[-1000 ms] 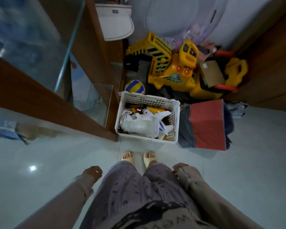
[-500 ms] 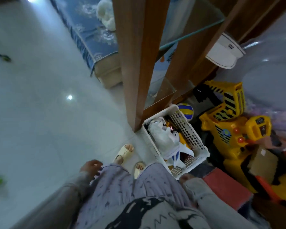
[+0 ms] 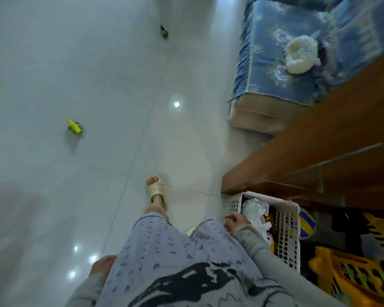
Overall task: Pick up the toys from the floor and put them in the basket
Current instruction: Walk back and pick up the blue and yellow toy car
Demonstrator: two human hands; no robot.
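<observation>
Yellow-green toy [image 3: 75, 127] lies on the pale tiled floor [image 3: 42, 74] far left, well apart from the person. Left hand [image 3: 102, 265] hangs low beside the patterned trousers, fingers loosely curled, holding nothing. Dark small toy [image 3: 164, 32] sits on the floor at top, further off. One foot in a cream slipper [image 3: 154, 189] is planted mid-frame. Right hand [image 3: 235, 221] is by the near rim of the white basket [image 3: 286, 238], fingers bent; cannot tell if it grips anything. Basket holds a white plush toy [image 3: 254, 212], beside the wooden furniture [image 3: 319, 138].
</observation>
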